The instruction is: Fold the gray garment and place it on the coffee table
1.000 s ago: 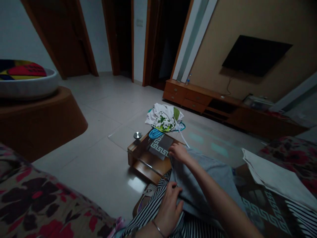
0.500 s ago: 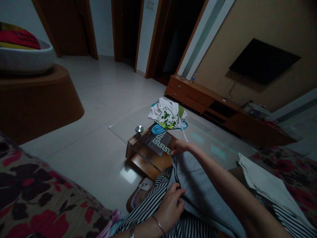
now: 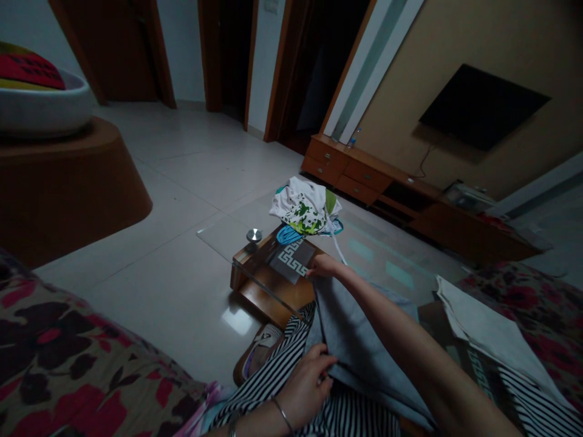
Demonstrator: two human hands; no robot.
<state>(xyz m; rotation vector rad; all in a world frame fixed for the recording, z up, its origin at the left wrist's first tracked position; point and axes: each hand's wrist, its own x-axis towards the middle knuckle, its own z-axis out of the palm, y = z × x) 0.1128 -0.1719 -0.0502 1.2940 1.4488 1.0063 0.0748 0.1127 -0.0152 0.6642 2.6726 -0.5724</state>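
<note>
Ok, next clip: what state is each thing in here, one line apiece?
Grey cloth: spread flat over the lap and table edge, pinched at two ends.
Left hand: fingers closed on the cloth's near edge.
Right hand: holding the cloth's far end.
Pile of clothes: crumpled, unfolded, on the glass table.
White cloth: folded flat.
TV: off.

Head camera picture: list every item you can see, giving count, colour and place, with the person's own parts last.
Grey garment: one, grey, stretched from the lap to the table edge.
Striped cloth: one, black and white, under the garment.
Clothes pile: one, white, green and blue, far end of the glass table.
White folded cloth: one, right.
Television: one, black, on the wall.
Wooden cabinet: one, brown, below it.
Floral sofa: dark with red flowers, left.
Left hand: pinching the garment's near edge.
Right hand: gripping its far edge.
</note>
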